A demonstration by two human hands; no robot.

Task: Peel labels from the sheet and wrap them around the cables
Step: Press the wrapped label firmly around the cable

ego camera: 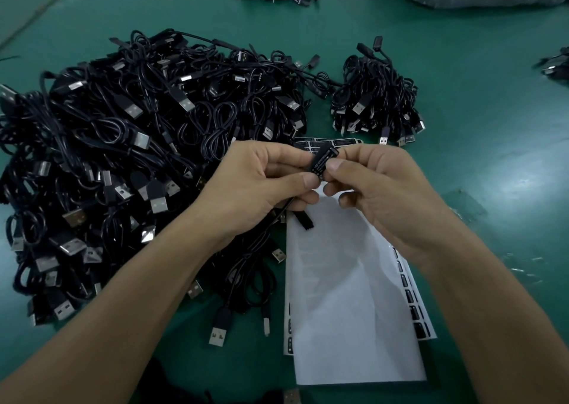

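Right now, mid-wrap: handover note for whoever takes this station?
Left hand grips the cable. Right hand pinches the black label onto it; the wrap is not closed yet.
Label sheets lie under the hands, with labels left along the edges.
Big pile is on the left, smaller pile far right. I cannot tell which is labelled.
Left: finish this wrap, then go on with the next cables.

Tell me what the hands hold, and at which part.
A black label, pinched by both: left hand at its lower end, right hand at its right edge.
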